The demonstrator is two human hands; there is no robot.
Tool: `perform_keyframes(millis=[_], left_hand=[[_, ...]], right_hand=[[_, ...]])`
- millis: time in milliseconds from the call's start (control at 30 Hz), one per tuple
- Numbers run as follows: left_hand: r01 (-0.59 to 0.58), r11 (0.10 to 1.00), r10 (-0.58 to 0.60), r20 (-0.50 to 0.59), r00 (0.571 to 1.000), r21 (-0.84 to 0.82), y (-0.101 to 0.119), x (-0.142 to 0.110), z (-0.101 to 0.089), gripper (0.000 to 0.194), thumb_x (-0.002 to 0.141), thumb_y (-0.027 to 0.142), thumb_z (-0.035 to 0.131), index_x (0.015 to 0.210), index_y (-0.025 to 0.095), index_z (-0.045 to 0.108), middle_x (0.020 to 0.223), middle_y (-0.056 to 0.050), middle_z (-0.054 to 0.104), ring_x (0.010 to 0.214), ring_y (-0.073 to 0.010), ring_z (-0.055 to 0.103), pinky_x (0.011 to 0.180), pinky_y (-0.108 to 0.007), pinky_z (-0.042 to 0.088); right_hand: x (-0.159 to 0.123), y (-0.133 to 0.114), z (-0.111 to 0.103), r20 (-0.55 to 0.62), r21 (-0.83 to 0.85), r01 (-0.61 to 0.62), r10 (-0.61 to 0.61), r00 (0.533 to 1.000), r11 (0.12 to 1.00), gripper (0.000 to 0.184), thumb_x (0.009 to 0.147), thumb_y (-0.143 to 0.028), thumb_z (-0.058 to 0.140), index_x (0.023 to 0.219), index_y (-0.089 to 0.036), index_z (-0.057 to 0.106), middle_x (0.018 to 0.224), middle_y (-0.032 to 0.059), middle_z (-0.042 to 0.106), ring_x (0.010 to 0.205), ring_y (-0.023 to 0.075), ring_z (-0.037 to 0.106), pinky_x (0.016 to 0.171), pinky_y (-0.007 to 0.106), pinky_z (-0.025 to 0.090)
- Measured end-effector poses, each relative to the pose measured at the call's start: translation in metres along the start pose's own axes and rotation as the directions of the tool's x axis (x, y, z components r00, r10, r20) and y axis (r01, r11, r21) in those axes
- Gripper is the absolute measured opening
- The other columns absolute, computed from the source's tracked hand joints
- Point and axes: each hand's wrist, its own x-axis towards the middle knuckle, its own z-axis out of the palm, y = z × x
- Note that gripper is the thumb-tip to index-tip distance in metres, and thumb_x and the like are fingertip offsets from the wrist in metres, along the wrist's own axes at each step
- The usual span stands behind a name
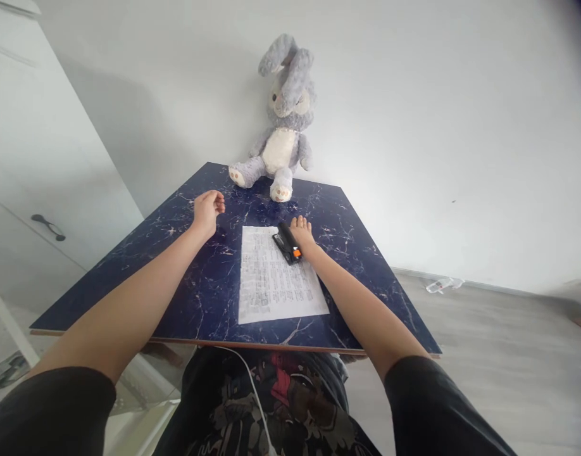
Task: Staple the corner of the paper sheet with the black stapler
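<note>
A printed sheet of paper [271, 288] lies flat on the dark blue, marble-patterned table [195, 310]. Across its upper right part rests a black stapler [287, 243] with an orange patch at its near end. My right hand [300, 232] is flat with fingers stretched out, just right of the stapler and close against it; whether they touch I cannot tell. Left of the paper, my left hand [207, 210] hovers at or just above the tabletop. Its fingers are loosely bent and nothing shows in them.
A grey plush rabbit [281, 149] sits at the table's far edge, leaning on the white wall [437, 126]. On the left stands a white cabinet [38, 145] with a dark handle [48, 227]. A clear plastic item [443, 285] lies on the floor at right. A white cable [252, 386] hangs before me.
</note>
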Motion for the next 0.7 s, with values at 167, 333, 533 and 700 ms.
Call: perform_keyframes(millis=[167, 333, 533, 700], left_hand=[[-0.099, 0.995, 0.096, -0.15, 0.984, -0.013, 0.009, 0.013, -0.012, 0.02, 0.085, 0.027, 0.061, 0.068, 0.019, 0.057, 0.062, 0.004, 0.052, 0.045, -0.0075, 0.047, 0.044, -0.018, 0.036], [-0.208, 0.978, 0.206, -0.096, 0.974, -0.013, 0.015, 0.007, -0.011, 0.02, 0.087, 0.024, 0.059, 0.068, 0.019, 0.059, 0.057, 0.004, 0.05, 0.043, -0.0086, 0.046, 0.04, -0.019, 0.034], [-0.204, 0.979, 0.202, -0.12, 0.972, -0.008, 0.017, 0.002, -0.009, 0.022, 0.089, 0.023, 0.059, 0.067, 0.019, 0.059, 0.056, 0.004, 0.048, 0.042, -0.0083, 0.043, 0.038, -0.019, 0.033], [-0.153, 0.986, 0.142, -0.136, 0.98, -0.069, 0.019, -0.01, 0.003, 0.022, 0.087, 0.025, 0.06, 0.066, 0.019, 0.057, 0.057, 0.004, 0.047, 0.042, -0.0083, 0.042, 0.038, -0.019, 0.032]], right_hand=[[0.016, -0.089, 0.01, -0.022, 0.097, 0.122, -0.12, 0.993, 0.988, 0.069, 0.11, -0.035, 0.022, 0.168, 0.004, 0.019, 0.177, 0.0265, 0.008, 0.166, 0.0372, 0.006, 0.133, 0.059, 0.006], [0.013, -0.142, 0.014, -0.025, 0.188, 0.212, -0.211, 0.977, 0.959, 0.066, 0.109, -0.031, 0.026, 0.167, 0.002, 0.024, 0.178, 0.0242, 0.009, 0.166, 0.0384, 0.003, 0.131, 0.067, 0.0], [-0.009, -0.129, 0.011, -0.272, 0.497, 0.359, -0.251, 0.929, 0.79, 0.053, 0.111, -0.028, 0.023, 0.154, -0.016, 0.052, 0.171, 0.0108, 0.04, 0.16, 0.0279, 0.032, 0.13, 0.049, 0.025], [-0.041, -0.112, 0.014, -0.185, 0.662, 0.429, -0.421, 0.888, 0.615, 0.05, 0.105, -0.057, 0.05, 0.134, -0.019, 0.064, 0.129, 0.01, 0.073, 0.12, 0.0265, 0.067, 0.106, 0.036, 0.05]])
